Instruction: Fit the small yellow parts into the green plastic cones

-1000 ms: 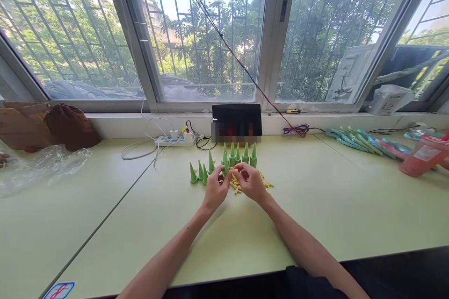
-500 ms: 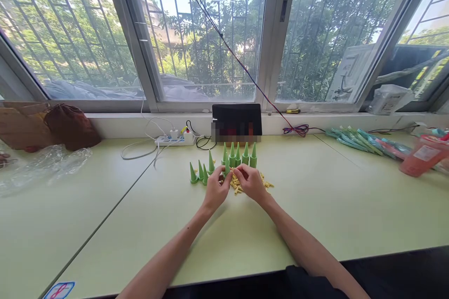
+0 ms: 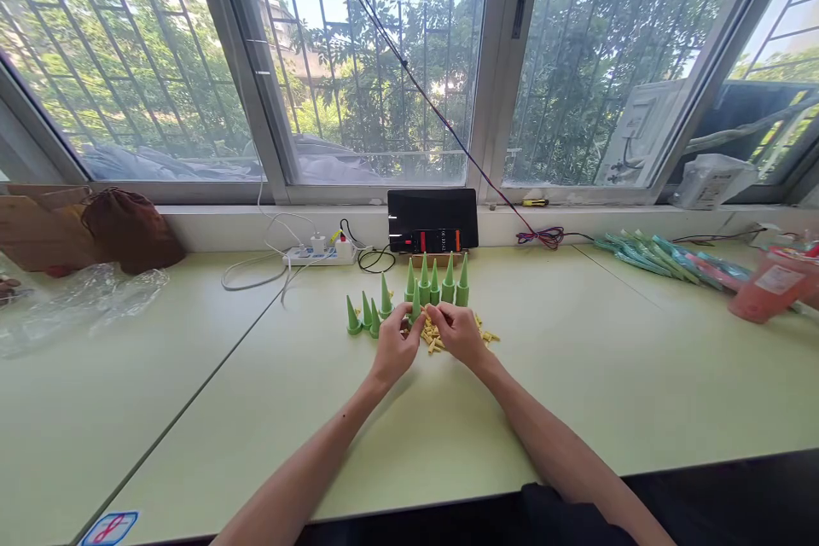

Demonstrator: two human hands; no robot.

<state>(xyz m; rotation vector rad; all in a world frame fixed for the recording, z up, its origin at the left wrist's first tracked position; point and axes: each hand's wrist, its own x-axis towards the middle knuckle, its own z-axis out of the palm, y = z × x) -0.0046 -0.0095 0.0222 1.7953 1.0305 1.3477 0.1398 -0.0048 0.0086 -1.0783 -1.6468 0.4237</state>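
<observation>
Held green cone's (image 3: 415, 302) base is mostly hidden by fingers; right hand (image 3: 458, 334) covers part of the yellow pieces (image 3: 436, 346). Forearms cross the desk's (image 3: 422, 435) near edge, elbow room left and right. Left hand (image 3: 396, 345) grips that cone roughly upright, near side of the standing cones (image 3: 461, 288). Right pinched narrow at its right; can't tell what's inside.
</observation>
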